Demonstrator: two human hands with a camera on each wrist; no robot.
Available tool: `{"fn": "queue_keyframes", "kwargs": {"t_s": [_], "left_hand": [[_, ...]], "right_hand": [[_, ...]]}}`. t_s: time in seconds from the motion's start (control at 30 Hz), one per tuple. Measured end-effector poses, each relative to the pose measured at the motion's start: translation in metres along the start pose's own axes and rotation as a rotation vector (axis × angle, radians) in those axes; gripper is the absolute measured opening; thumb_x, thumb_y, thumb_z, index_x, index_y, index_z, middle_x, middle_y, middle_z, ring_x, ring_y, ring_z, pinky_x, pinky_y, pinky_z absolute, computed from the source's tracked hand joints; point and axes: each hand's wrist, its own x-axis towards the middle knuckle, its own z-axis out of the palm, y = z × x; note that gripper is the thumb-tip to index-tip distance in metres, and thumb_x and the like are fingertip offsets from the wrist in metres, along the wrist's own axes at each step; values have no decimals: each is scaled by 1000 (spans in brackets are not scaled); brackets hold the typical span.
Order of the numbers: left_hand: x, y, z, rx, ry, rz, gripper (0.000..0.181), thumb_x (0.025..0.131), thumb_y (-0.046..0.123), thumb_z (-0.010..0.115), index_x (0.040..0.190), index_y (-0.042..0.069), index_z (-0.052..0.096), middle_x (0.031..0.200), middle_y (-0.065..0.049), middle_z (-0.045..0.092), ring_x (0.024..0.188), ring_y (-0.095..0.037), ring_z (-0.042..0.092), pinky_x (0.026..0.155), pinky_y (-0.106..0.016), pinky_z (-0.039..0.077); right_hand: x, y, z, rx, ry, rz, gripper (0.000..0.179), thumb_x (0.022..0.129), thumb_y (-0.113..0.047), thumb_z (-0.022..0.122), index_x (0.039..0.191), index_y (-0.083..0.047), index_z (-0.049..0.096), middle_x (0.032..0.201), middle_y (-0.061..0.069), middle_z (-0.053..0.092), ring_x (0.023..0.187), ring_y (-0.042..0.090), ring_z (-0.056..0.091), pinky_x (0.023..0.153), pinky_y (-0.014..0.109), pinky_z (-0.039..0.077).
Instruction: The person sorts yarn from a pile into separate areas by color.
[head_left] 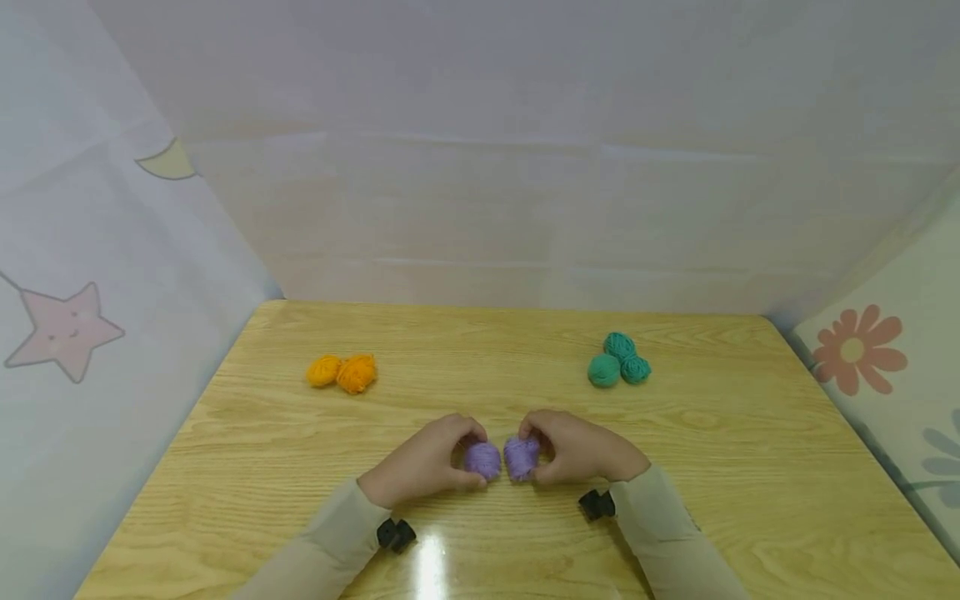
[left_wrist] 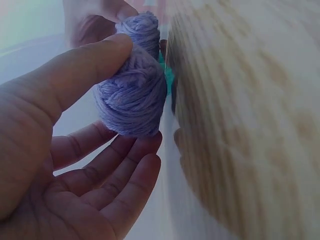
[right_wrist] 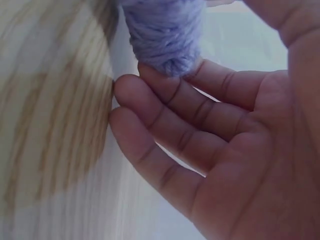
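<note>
Two small purple yarn balls lie side by side on the table, a narrow gap between them in the head view. My left hand [head_left: 431, 462] pinches the left purple yarn ball [head_left: 482, 460] between thumb and fingers; in the left wrist view the thumb lies over this yarn ball [left_wrist: 132, 97] and the fingertips meet its other side. My right hand [head_left: 577, 450] pinches the right purple yarn ball [head_left: 521, 457] from its right side. The right wrist view shows the fingertips against the end of that yarn ball [right_wrist: 165, 37].
On the wooden table [head_left: 465, 350], two orange yarn balls [head_left: 356, 373] touch each other at the back left. Three green yarn balls [head_left: 604, 370] are grouped at the back right. A pale cloth wall [head_left: 450, 208] stands behind the table, with printed cloth on both sides.
</note>
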Motion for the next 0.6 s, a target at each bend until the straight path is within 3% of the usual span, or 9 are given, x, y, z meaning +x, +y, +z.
{"fn": "queue_keyframes", "kwargs": {"t_s": [0.6], "left_hand": [[4, -2, 5, -13, -23, 23, 46, 86, 26, 84, 125, 12, 64, 121, 1, 64, 110, -14, 59, 99, -37, 50]], "right_hand": [[-2, -5, -2, 23, -38, -1, 32, 79, -13, 80, 105, -13, 60, 86, -3, 57, 73, 8, 49, 62, 24, 46]]}}
